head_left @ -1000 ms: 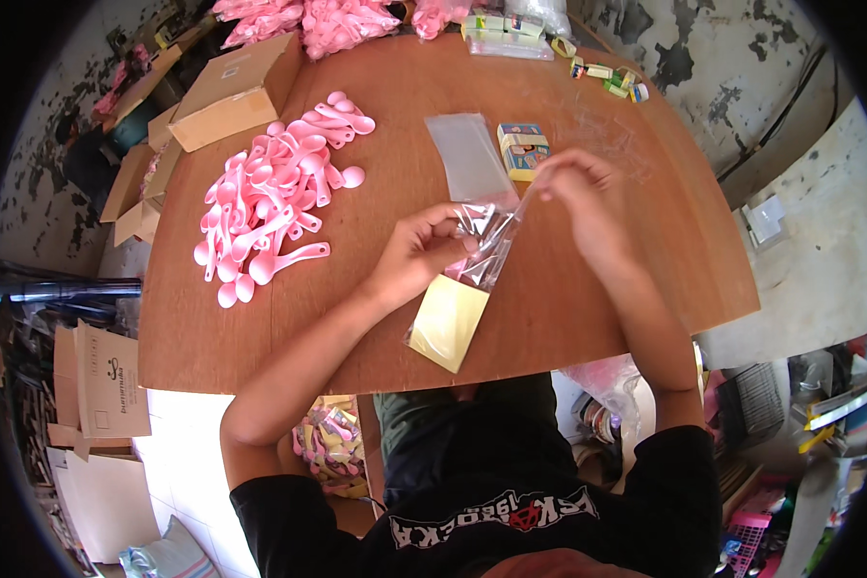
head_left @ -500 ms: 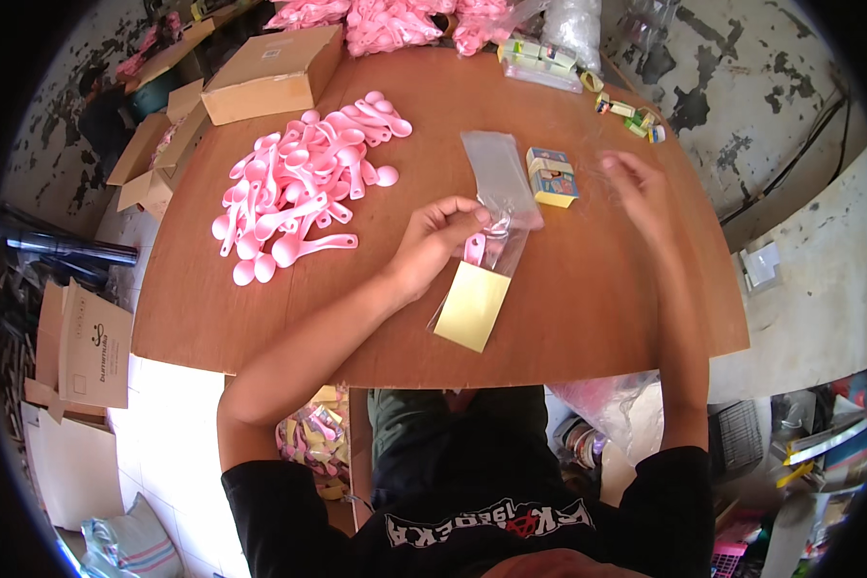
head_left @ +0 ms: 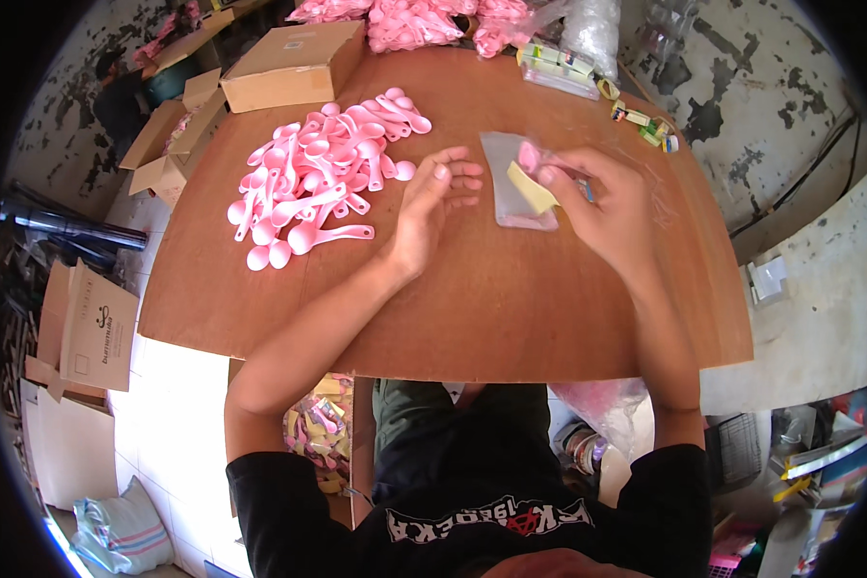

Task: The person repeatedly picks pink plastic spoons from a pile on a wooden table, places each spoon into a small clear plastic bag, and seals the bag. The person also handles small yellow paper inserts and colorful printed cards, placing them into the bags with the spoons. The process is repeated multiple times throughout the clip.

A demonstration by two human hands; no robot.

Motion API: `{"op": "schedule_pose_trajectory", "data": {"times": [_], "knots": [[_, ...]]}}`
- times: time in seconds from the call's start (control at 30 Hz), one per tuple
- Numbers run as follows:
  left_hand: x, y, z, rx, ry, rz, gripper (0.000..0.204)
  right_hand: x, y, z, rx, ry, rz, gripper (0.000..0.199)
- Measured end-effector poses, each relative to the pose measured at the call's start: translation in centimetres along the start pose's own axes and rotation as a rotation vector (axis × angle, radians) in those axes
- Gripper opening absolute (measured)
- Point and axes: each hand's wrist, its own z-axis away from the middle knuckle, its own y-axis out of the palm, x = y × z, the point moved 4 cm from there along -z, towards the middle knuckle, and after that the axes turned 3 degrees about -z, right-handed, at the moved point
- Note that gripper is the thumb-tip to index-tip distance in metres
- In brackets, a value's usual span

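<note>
My right hand (head_left: pixel 602 197) pinches a clear bag holding a yellow card (head_left: pixel 530 188) and a pink measuring spoon (head_left: pixel 529 155). The bag is lifted and tilted over a stack of clear plastic bags (head_left: pixel 512 214) lying flat on the table. Left of that stack, my left hand (head_left: pixel 432 207) is raised with its fingers apart, holding nothing. Beyond it lies a loose heap of pink spoons (head_left: pixel 323 164). The stack of printed cards is mostly hidden behind my right hand.
On the brown table (head_left: pixel 433 318) a closed carton (head_left: pixel 289 67) stands at the far left. Bagged pink spoons (head_left: pixel 414 24) lie along the back edge, and tape rolls (head_left: pixel 653 130) sit far right. Below the table's front edge is a box of packed spoons (head_left: pixel 320 424).
My left hand has let go of the bag and moved left, opening. My right hand has come in from the right and now holds the bag, lifted up and away from me.
</note>
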Motion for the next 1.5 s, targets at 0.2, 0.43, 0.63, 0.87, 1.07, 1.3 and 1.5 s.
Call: {"op": "schedule_pose_trajectory", "data": {"times": [0.2, 0.43, 0.63, 0.87, 1.07, 1.3, 1.5], "knots": [[-0.7, 2.2, 0.9, 0.172, 0.028, -0.286, 0.055, -1.3, 0.4, 1.0, 0.170, 0.072, 0.069, 0.011], [1.0, 3.0, 1.3, 0.180, -0.176, -0.194, 0.023, -5.1, 1.7, 3.5, 0.195, 0.507, -0.452, 0.013], [1.1, 2.7, 1.3, 0.122, -0.140, -0.302, 0.021, -5.9, 1.4, 4.2, 0.182, 0.620, -0.558, 0.018], [0.9, 2.3, 1.3, 0.053, -0.264, -0.304, 0.023, -7.3, 1.3, 4.9, 0.122, 0.610, -0.514, 0.018], [0.9, 2.0, 1.2, -0.004, -0.235, -0.323, 0.027, -8.0, 1.1, 5.1, 0.099, 0.583, -0.519, 0.017], [0.4, 1.7, 0.9, 0.048, -0.220, -0.288, 0.026, -8.4, 0.4, 4.8, 0.149, 0.542, -0.634, 0.017], [0.3, 1.6, 1.0, 0.041, -0.200, -0.316, 0.022, -7.8, 0.3, 4.5, 0.209, 0.502, -0.509, 0.013]]}}
